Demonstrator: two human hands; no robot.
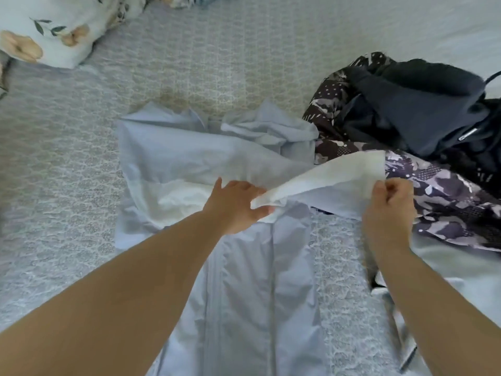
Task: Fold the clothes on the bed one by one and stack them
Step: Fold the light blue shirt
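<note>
Head view, looking down over the bed (189, 63) with its patterned grey-blue cover. A pale blue garment (244, 267) lies spread flat in the middle, a seam or placket running down its centre toward the camera; it looks like a shirt or dress, but I can't say which. The left hand (238, 204) rests on the cloth near the middle, fingers fairly straight and spread, thumb tucked against a raised fold — pinning rather than gripping, as far as I can see. The right hand (390, 204) is curled, fingers and thumb pinching the edge of a lifted flap of the same garment, its paler inner side showing as it stretches between the two hands.

To the right, touching the blue garment's far corner, sits a heap still to be dealt with — a dark floral-print garment (447, 202) with a navy garment (423, 109) bundled on top. A floral pillow (46, 31) lies at the top left, well apart. A pale green cloth (461, 270) shows at the right edge, beside a strap I can't identify.

My read: early going. This piece is only partly folded, with one side being brought across. No finished stack is visible in this view, so the folding of the heap and the stacking both remain.
</note>
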